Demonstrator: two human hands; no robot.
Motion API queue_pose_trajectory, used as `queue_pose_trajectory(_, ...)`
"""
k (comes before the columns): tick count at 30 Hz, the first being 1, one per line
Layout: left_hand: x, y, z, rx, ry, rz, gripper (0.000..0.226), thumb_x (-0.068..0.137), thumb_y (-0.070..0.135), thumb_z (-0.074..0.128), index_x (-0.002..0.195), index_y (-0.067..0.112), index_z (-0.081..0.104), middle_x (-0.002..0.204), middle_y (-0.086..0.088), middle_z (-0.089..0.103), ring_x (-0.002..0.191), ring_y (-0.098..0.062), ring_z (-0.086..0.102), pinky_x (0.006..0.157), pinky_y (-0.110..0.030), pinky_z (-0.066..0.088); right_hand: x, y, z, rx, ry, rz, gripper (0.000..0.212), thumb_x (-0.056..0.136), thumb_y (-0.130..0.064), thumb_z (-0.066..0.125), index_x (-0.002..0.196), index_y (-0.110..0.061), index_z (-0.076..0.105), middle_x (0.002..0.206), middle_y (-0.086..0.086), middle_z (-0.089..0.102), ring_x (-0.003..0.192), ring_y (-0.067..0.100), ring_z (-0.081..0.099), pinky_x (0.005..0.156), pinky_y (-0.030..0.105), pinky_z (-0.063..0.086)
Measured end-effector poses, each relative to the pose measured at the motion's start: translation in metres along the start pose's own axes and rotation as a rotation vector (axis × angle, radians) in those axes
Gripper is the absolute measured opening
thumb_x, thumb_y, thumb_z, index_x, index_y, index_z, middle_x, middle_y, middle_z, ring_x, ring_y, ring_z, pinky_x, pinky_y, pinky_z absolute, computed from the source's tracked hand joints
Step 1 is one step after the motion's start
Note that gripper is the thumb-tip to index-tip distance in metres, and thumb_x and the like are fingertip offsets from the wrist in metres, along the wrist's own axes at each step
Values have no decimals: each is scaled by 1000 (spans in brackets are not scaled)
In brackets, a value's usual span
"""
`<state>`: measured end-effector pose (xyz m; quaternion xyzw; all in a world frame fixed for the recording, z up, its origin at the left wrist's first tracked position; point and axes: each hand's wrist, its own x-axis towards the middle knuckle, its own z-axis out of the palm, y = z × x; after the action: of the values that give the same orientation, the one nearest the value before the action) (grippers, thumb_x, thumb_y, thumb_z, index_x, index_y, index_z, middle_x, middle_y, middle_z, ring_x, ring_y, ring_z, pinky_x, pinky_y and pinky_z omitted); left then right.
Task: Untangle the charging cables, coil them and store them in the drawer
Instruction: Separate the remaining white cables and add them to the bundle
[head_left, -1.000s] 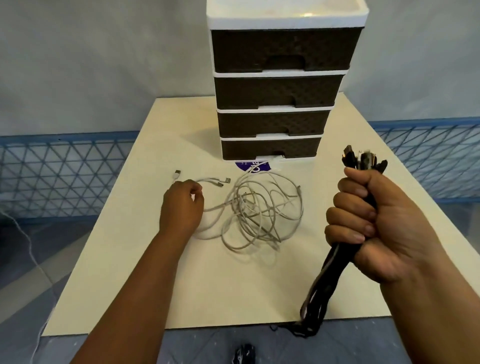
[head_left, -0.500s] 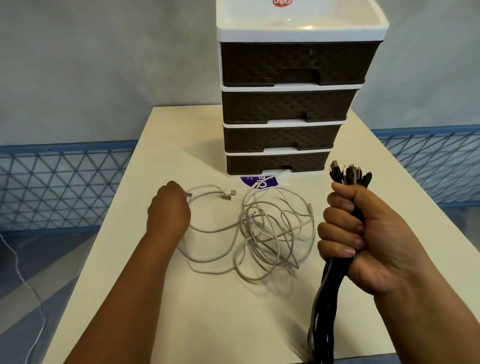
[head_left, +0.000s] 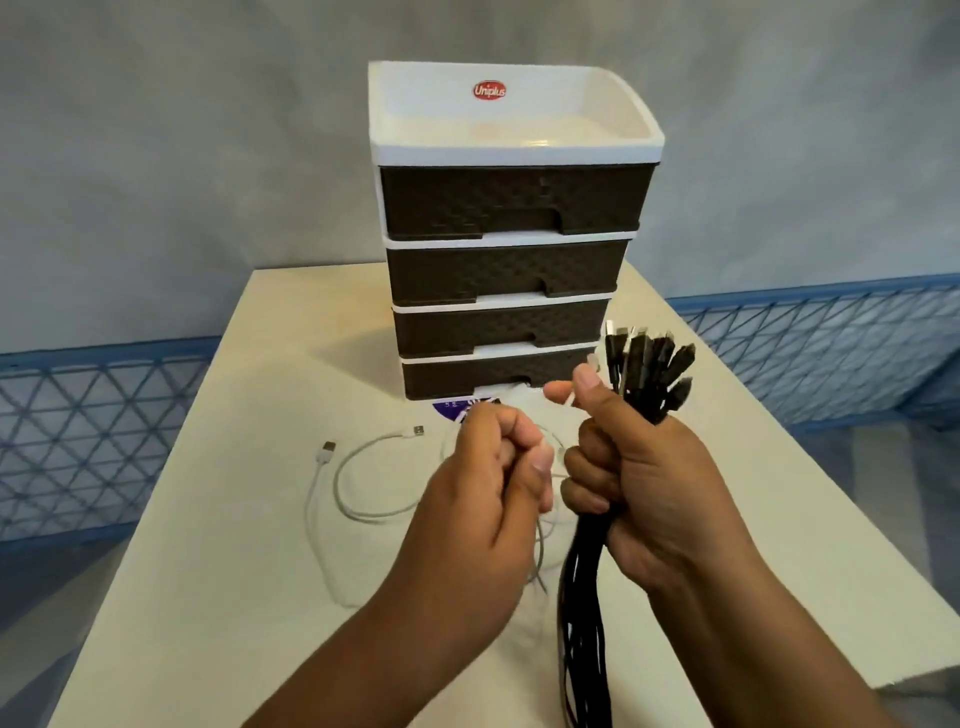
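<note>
On the left of the surface (head_left: 218, 597) a white USB cable (head_left: 332, 499) lies in a loose loop, its two plugs pointing up and apart, with one strand running back toward the person's left hand (head_left: 483, 514). That hand's fingers (head_left: 519, 447) are curled round thin white cable; how many strands they hold is hidden inside the fist. If it pulls while the loop on the surface is still crossed over itself, the loop will likely tighten into a knot instead of coming free.

Just beside it, the right hand (head_left: 644, 493) grips a bundle of black cables (head_left: 649, 374), plugs fanned out above the fist and tails hanging past the near edge of the surface. Its thumb and forefinger also pinch something small and white, probably a plug end, though the view is too blurred to be sure. Holding both at once is the main risk: a looser grip could let black strands slide out and drop, and white cable drawn close could wind in among the black.

Behind the hands stands a four-drawer plastic organiser (head_left: 509, 260), white frame with brown woven-look fronts, and all its drawers are closed. With both hands full, none can be opened without setting something down. A purple label (head_left: 457, 408) lies at its foot.
</note>
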<state>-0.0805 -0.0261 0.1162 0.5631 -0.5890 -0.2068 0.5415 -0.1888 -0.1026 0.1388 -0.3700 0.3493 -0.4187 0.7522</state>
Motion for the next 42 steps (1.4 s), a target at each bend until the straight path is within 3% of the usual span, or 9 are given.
queue_pose_trajectory(7, -4, -55, 1, 147, -391, -111, 22, 95, 49, 47, 86, 30, 53, 75, 7, 64, 69, -8, 61, 61, -23, 47, -8, -26, -12, 24, 50, -223, 30, 98, -28, 51, 71, -17, 56, 55, -4, 33, 40, 7, 19, 39, 20, 17)
queue_pose_trajectory(11, 7, -114, -21, 279, -260, -177, 10, 97, 33, 52, 90, 30, 59, 78, 15, 65, 79, -1, 61, 67, -16, 46, -14, -46, -24, 80, 111, -355, 32, 100, -30, 45, 70, -19, 46, 69, -3, 50, 39, 6, 22, 39, 18, 19)
queue_pose_trajectory(14, 30, -149, -38, 460, -160, -99, 11, 97, 20, 51, 89, 24, 58, 87, 8, 62, 82, -6, 55, 72, -24, 40, -22, -50, -28, 121, 106, -416, 33, 101, -33, 42, 70, -21, 44, 56, -5, 41, 40, 7, 22, 39, 19, 20)
queue_pose_trajectory(17, 48, -166, -50, 607, -125, -152, 23, 94, 27, 47, 88, 21, 69, 98, -5, 64, 95, -27, 56, 80, -31, 36, -28, -62, -35, 184, 119, -522, 36, 102, -37, 40, 69, -23, 44, 51, -9, 28, 37, 6, 20, 36, 19, 21)
queue_pose_trajectory(21, 68, -142, -58, 879, -143, -152, 28, 99, 37, 47, 106, 24, 72, 119, -1, 54, 111, -22, 45, 86, -35, 38, -29, -79, -50, 149, 157, -537, 37, 103, -40, 39, 70, -25, 45, 50, -8, 29, 37, 5, 20, 35, 18, 23)
queue_pose_trajectory(28, 121, -39, -61, 576, 7, 74, 37, 103, 40, 33, 80, 20, 53, 77, 5, 48, 70, -10, 50, 63, -23, 38, -22, -61, -44, 83, 183, -377, 35, 100, -37, 48, 69, -22, 49, 51, -9, 25, 39, 5, 17, 35, 19, 15)
queue_pose_trajectory(33, 137, 15, -57, 134, 364, 547, 25, 104, 30, 35, 90, 15, 50, 78, -7, 55, 67, -14, 59, 69, -23, 50, -16, -50, -39, -21, 137, -334, 20, 91, -23, 64, 76, -18, 52, 51, -7, 25, 41, 6, 16, 37, 18, 16)
queue_pose_trajectory(38, 125, 34, -32, 145, 48, 476, 26, 104, 20, 38, 91, 5, 56, 81, -2, 56, 72, -11, 61, 69, -19, 50, -10, -43, -31, -147, 73, -318, 8, 85, -13, 69, 92, -11, 68, 51, -5, 27, 47, 12, 13, 41, 20, 16)
queue_pose_trajectory(42, 108, 40, -20, -105, -19, 390, 23, 102, 22, 43, 97, 7, 60, 84, -6, 64, 76, -22, 68, 75, -40, 58, -6, -31, -23, -198, 29, -265, 21, 82, -13, 71, 104, -12, 72, 47, -6, 32, 39, 8, 19, 42, 20, 19)
